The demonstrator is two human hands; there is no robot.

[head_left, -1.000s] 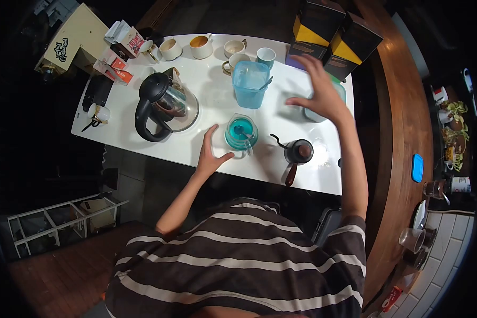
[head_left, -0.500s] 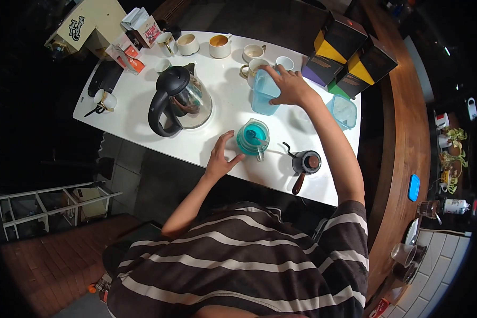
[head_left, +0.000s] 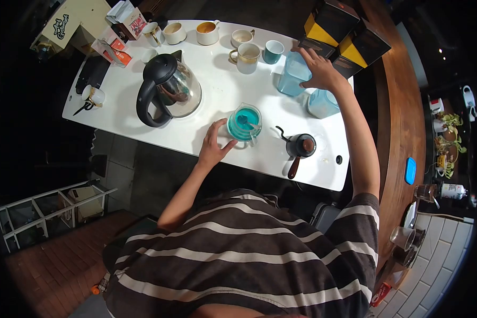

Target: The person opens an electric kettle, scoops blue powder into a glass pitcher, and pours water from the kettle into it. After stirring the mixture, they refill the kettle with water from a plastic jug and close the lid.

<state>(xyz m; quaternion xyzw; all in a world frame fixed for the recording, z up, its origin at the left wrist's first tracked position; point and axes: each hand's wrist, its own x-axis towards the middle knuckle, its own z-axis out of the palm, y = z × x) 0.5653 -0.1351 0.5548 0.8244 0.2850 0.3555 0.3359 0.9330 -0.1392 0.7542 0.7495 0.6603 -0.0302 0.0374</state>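
Observation:
In the head view, my right hand [head_left: 322, 71] is closed round the rim of a light-blue plastic container [head_left: 293, 78] at the back right of the table. Another light-blue container [head_left: 323, 104] stands just in front of it, partly under my forearm. My left hand [head_left: 214, 147] has thumb and fingers apart, fingertips right beside a glass jug [head_left: 245, 137]. The jug holds teal liquid [head_left: 244, 117] with a spoon [head_left: 253, 125] in it. To its right is a small dark pot with a wooden handle [head_left: 302, 147].
A large electric kettle [head_left: 169, 90] stands left on the white table [head_left: 212, 124]. Several cups, including a teal cup [head_left: 273, 52] and a cream mug [head_left: 247, 58], line the back. Black boxes [head_left: 334, 21] are stacked back right; a wooden counter [head_left: 395, 132] runs along the right.
My right hand has moved the light-blue container to the right, towards the other one, uncovering the teal cup. The view has shifted slightly; my left hand stays by the jug.

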